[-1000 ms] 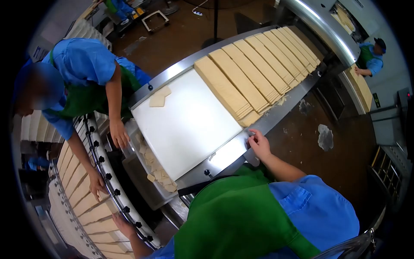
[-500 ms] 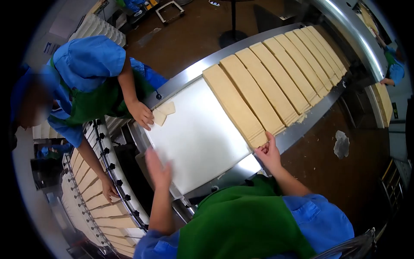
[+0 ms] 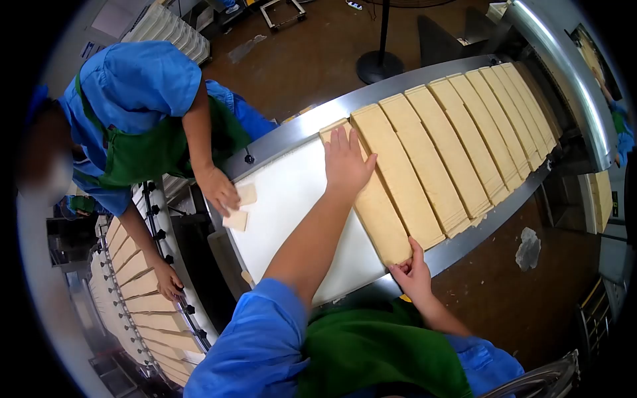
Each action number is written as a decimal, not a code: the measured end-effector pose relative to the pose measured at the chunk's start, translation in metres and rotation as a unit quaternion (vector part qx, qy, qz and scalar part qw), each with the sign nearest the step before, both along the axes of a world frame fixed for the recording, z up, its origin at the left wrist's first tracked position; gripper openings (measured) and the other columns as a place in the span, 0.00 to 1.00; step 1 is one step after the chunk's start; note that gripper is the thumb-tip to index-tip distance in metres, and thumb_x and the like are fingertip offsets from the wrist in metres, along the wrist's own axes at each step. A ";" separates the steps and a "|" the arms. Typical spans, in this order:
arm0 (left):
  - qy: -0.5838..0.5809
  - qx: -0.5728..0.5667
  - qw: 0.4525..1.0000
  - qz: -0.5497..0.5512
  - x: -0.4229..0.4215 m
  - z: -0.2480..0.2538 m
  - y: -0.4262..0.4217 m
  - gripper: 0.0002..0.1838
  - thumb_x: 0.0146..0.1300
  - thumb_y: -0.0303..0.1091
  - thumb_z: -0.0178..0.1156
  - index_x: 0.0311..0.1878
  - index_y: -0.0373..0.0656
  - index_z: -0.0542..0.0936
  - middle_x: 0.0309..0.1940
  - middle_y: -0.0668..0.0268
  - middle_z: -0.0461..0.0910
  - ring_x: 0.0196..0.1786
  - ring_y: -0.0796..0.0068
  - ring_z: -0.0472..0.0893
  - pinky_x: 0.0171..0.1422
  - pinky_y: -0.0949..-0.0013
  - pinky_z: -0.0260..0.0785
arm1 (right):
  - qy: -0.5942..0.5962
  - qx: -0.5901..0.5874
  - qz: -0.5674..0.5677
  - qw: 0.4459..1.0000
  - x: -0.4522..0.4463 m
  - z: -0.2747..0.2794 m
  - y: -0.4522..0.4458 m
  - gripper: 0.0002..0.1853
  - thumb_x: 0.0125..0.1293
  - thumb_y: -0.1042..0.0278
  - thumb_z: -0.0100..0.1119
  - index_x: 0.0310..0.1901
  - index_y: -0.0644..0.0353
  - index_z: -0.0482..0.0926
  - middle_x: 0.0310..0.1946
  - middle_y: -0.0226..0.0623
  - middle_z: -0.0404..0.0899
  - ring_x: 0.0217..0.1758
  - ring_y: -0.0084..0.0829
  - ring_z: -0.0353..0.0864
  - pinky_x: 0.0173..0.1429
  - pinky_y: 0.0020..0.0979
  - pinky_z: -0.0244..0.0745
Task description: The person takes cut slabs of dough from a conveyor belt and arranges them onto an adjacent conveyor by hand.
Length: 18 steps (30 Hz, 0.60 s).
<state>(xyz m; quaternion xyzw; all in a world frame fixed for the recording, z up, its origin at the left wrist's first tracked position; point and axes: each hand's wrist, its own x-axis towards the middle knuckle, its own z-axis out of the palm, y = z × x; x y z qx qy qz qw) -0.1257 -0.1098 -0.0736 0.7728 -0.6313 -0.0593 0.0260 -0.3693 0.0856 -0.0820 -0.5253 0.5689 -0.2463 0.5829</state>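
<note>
A long pale stack of dough sheets lies across the white conveyor belt, first in a row of similar stacks. My left hand rests on its far end, fingers stretched out flat and pointing away from me. At the near end, my right hand grips the stack's corner between thumb and fingers. Behind it the neighbouring dough stack lies close alongside. Two small square dough pieces, one of them a loose dough piece, are on the belt's left side by a co-worker's hand.
A co-worker in a blue shirt and green apron stands at the left. That person's other hand is over a curved conveyor carrying dough strips. A metal machine housing spans the far right end. Metal rails edge the belt.
My left hand has moved from the belt's near left side up and right onto the stack's far end. My right hand stays at the near corner. The co-worker's hand has shifted over the small pieces.
</note>
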 end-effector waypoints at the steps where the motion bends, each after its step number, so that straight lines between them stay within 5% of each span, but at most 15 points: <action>1: 0.007 -0.026 1.000 -0.008 0.003 0.002 -0.001 0.45 0.67 0.60 0.57 0.76 0.35 0.61 0.75 0.48 0.59 0.78 0.49 0.56 0.80 0.50 0.49 | 0.015 -0.009 0.007 1.000 -0.001 0.000 0.000 0.46 0.60 0.67 0.72 0.75 0.65 0.54 0.26 0.31 0.80 0.25 0.18 0.76 0.32 0.22 0.72; 5: 0.034 -0.055 0.998 0.013 0.022 0.020 -0.020 0.40 0.60 0.58 0.64 0.67 0.37 0.72 0.61 0.54 0.73 0.66 0.56 0.69 0.71 0.55 0.60 | 0.051 0.008 0.024 0.998 0.003 0.014 -0.005 0.45 0.60 0.68 0.73 0.75 0.63 0.55 0.24 0.28 0.77 0.25 0.17 0.73 0.32 0.22 0.70; 9: 0.053 -0.034 0.997 0.053 0.032 0.033 -0.022 0.38 0.55 0.57 0.69 0.61 0.39 0.75 0.54 0.58 0.75 0.60 0.59 0.72 0.66 0.59 0.64 | 0.099 0.002 0.045 0.994 0.010 0.031 -0.014 0.43 0.58 0.64 0.75 0.71 0.61 0.61 0.22 0.29 0.77 0.24 0.19 0.74 0.30 0.23 0.70; 11: 0.049 0.064 0.992 0.095 0.042 0.045 -0.009 0.38 0.52 0.56 0.70 0.60 0.40 0.76 0.53 0.58 0.76 0.60 0.59 0.73 0.66 0.58 0.65 | 0.167 -0.004 0.091 0.982 0.011 0.041 -0.022 0.42 0.55 0.51 0.75 0.68 0.56 0.64 0.23 0.37 0.81 0.26 0.33 0.83 0.31 0.32 0.76; 18: 0.068 0.058 0.952 0.291 0.151 0.075 0.173 0.40 0.50 0.59 0.72 0.56 0.37 0.75 0.54 0.52 0.77 0.58 0.53 0.76 0.63 0.55 0.71 | 0.202 -0.123 0.289 0.928 0.044 0.041 -0.007 0.43 0.52 0.44 0.74 0.66 0.51 0.66 0.32 0.47 0.86 0.37 0.51 0.87 0.39 0.45 0.81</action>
